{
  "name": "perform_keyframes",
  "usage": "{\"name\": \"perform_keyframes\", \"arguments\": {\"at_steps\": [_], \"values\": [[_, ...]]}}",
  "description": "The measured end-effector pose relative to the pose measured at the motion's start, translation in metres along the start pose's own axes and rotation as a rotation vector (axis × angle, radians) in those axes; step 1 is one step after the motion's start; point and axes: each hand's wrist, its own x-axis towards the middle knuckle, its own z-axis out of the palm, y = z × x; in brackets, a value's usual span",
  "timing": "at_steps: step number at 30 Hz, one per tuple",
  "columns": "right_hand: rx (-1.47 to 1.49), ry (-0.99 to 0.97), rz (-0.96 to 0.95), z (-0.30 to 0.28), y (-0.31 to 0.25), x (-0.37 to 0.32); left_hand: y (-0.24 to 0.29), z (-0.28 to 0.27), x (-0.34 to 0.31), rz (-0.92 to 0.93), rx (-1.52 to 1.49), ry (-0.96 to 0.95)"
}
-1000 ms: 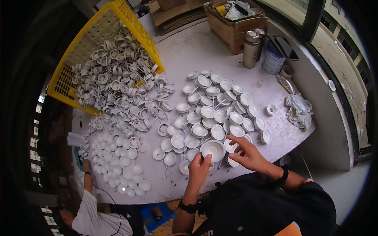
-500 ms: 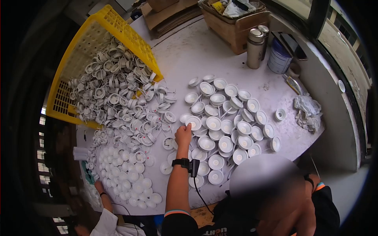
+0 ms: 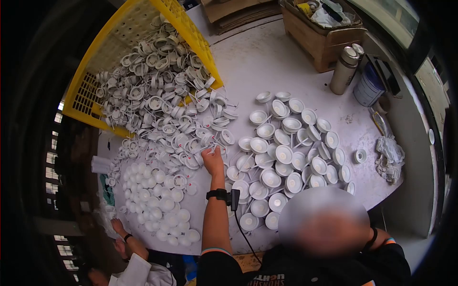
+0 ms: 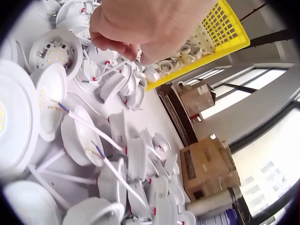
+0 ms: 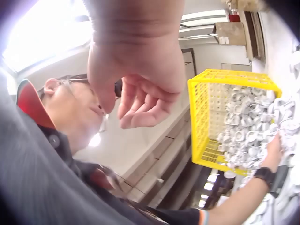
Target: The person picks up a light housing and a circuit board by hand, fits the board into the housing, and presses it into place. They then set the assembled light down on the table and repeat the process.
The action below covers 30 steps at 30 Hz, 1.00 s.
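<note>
My left hand is stretched over the edge of a heap of white downlight housings. In the left wrist view its fingers curl down at a white cable of one housing and pinch it; the fingertips are partly hidden. Beside it, an uncovered downlight shows its LED board. Raised near the face, my right hand has loosely bent fingers and holds nothing. Finished-looking round downlights with white cables lie in a group right of the left hand.
A tipped yellow crate spills housings onto the table. White round covers lie at front left, near another person's hands. A cardboard box, a steel flask, a blue-and-white tub and a crumpled plastic bag stand along the right.
A downlight held between both hands was set down among the others by the left hand. That hand then moved left to the heap of housings. The right hand withdrew toward the face.
</note>
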Motion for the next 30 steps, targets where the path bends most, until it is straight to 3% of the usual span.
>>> {"name": "perform_keyframes", "arguments": {"at_steps": [1,2,3,5,9,11,12,13,15,17,19,21,23,25,27,30], "values": [[0.034,0.107,0.079,0.002,0.015,-0.002,-0.002,0.0,0.004,0.04,0.133,0.067],[0.019,0.174,0.119,0.005,0.022,-0.002,-0.004,0.001,0.005,0.206,0.085,0.038],[0.006,0.243,0.158,0.007,0.027,-0.001,-0.007,0.001,0.012,0.206,0.083,0.04],[-0.029,0.264,0.185,0.007,0.036,-0.003,-0.013,-0.005,0.031,0.021,0.016,-0.424],[-0.091,0.307,0.242,0.01,0.041,-0.006,-0.008,-0.023,0.038,0.027,-0.157,-0.238],[-0.09,0.312,0.243,0.011,0.041,-0.008,0.0,-0.035,0.039,-0.08,-0.349,-0.114],[-0.083,0.323,0.25,0.012,0.041,-0.009,0.004,-0.044,0.037,-0.183,-0.54,-0.135],[-0.086,0.318,0.247,0.013,0.042,-0.01,0.008,-0.052,0.032,-0.18,-0.542,-0.129],[-0.018,0.339,0.279,0.015,0.045,-0.012,0.019,-0.069,0.019,-0.374,-0.945,-0.092],[0.059,0.337,0.277,0.016,0.048,-0.012,0.033,-0.089,0.001,-0.416,-1.068,-0.104],[0.143,0.336,0.284,0.017,0.053,-0.012,0.046,-0.108,-0.023,-0.453,-1.41,-0.15],[0.122,0.349,0.316,0.016,0.058,-0.01,0.063,-0.135,-0.058,-0.393,-1.612,-0.324],[0.108,0.324,0.307,0.022,0.059,-0.004,0.099,-0.16,-0.114,-0.463,-1.583,-0.347],[0.207,0.346,0.226,0.033,0.053,0.005,0.112,-0.176,-0.169,-0.466,-1.54,-0.591],[0.303,0.288,0.266,0.035,0.061,0.006,0.119,-0.181,-0.214,-0.508,-1.536,-0.743],[0.516,0.284,0.236,0.047,0.067,0.001,0.103,-0.173,-0.252,-0.598,-1.443,-0.763]]}}
